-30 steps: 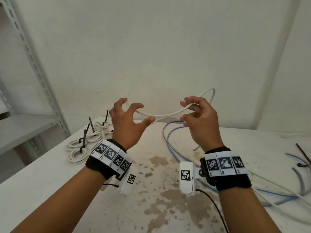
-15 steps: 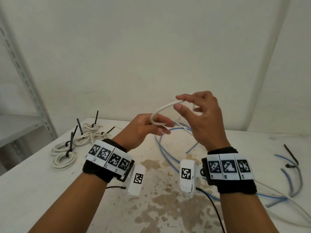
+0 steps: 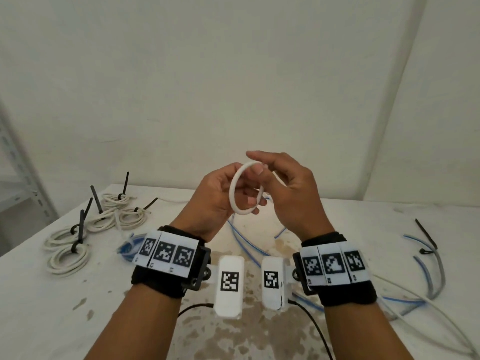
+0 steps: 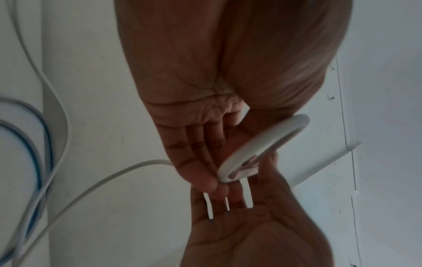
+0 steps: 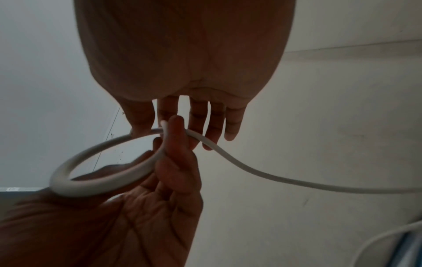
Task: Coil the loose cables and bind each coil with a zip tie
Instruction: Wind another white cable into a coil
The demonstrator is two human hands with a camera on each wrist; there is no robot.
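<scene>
White cable [image 3: 245,189] loop between hands

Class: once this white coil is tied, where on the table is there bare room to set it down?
Bare table at the near left, in front of the tied white coils. Bare far right corner, beyond the black zip tie. Crowded: centre and right, where blue cables and grey cable sprawl.

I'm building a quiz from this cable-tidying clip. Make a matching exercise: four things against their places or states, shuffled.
Things:
1. white cable loop
2. bound white coils
3. blue cables
4. loose black zip tie

States:
A. lying unused at the table's right
B. held up between left hand and right hand
C. zip-tied, at the table's left
D. uncoiled on the table under the hands

Pairs: 1-B, 2-C, 3-D, 4-A
</scene>
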